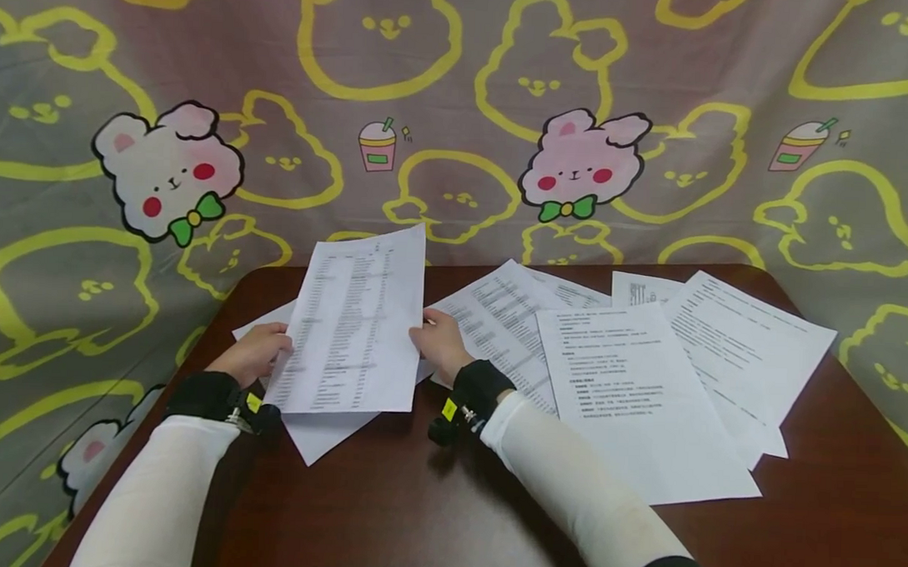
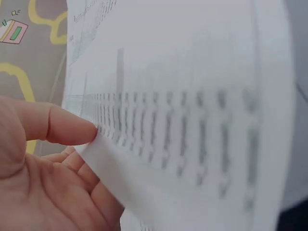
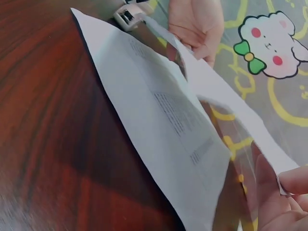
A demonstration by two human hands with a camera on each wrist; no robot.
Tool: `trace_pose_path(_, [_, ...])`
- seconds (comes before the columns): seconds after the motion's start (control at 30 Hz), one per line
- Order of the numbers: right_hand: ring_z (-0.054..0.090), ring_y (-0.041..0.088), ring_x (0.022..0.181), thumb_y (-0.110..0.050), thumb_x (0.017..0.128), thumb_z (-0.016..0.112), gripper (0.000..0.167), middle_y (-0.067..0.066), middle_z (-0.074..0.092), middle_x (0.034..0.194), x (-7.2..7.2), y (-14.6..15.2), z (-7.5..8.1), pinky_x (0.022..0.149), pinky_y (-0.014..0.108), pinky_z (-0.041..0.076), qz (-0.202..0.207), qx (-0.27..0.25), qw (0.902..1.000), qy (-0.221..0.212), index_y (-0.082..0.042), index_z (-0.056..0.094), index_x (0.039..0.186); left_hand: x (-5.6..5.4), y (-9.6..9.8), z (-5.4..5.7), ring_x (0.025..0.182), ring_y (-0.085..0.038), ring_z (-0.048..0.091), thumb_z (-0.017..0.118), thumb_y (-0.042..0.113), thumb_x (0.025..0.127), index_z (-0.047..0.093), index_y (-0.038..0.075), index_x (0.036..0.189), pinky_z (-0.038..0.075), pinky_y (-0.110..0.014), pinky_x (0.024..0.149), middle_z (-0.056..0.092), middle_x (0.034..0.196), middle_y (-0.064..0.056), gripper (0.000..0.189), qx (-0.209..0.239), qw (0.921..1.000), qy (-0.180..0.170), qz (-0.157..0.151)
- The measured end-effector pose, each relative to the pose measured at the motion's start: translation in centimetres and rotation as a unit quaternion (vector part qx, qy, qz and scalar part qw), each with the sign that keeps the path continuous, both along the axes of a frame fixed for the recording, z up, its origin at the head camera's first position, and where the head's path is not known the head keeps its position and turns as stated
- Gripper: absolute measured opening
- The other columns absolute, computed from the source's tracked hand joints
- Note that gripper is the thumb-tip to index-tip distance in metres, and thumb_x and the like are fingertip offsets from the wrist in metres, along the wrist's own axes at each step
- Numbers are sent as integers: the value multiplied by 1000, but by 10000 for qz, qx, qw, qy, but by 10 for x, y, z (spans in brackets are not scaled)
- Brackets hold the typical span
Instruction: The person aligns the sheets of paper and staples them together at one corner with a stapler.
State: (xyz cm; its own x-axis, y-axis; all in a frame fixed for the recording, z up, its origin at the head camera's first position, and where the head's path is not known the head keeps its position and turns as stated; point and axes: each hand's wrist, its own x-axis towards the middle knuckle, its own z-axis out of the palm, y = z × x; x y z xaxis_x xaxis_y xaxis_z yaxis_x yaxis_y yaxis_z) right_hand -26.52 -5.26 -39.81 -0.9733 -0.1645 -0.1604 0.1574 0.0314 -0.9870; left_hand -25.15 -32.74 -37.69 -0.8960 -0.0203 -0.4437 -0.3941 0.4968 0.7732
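Both hands hold up a printed sheet of paper [image 1: 355, 330] by its side edges, tilted above the left part of the table. My left hand [image 1: 252, 353] pinches the left edge; in the left wrist view, the thumb [image 2: 67, 126] presses on the printed face with the other fingers behind. On the opposite edge, my right hand [image 1: 440, 343] pinches the paper between thumb and fingers, seen also in the right wrist view as a hand [image 3: 281, 202]. Beneath lies another sheet [image 1: 321, 437], partly hidden by the held one; the right wrist view shows this lower sheet [image 3: 139, 101] with printed lines.
Several printed sheets overlap on the right of the brown table [image 1: 356, 514], with one sheet [image 1: 637, 407] in front and another [image 1: 752, 344] behind it. A further sheet [image 1: 498, 310] lies just beyond the right hand. A cartoon-patterned curtain [image 1: 446, 91] hangs behind the table.
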Motion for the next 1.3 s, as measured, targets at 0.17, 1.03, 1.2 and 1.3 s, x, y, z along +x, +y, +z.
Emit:
trace_pose_path(0.17, [65,28,101,-4,95,55,41,21,63,119,-7,13,7,83,35,52,-106,169,9997,136,5,50,134,-2,10,0,110,-35,48,32,11,102,25,-11,144,43,-46,94,40,137,-29,48,105,9996,252,-90])
trace_pose_path(1.03, [51,33,120,-13,98,55,58,24,47,139,-25,151,33,93,44,47,766,2229,9716,231,2,30,149,0,115,-10,72,-18,67,47,16,103,49,-8,132,56,-30,65,68,101,-18,38,555,9897,1083,-750])
trace_pose_path(1.2, [55,33,113,-13,98,56,58,26,50,135,-17,172,24,84,39,52,1017,2517,9622,210,6,31,147,4,129,-16,68,-18,66,50,16,102,51,-8,129,56,-30,63,69,92,-15,36,606,9900,868,-932])
trace_pose_path(1.3, [58,31,103,-12,98,57,53,25,54,128,-11,183,22,79,37,54,1171,2611,9577,292,6,37,143,7,136,-17,69,-20,67,50,15,102,51,-7,130,56,-31,63,69,93,-15,36,689,9887,859,-1021])
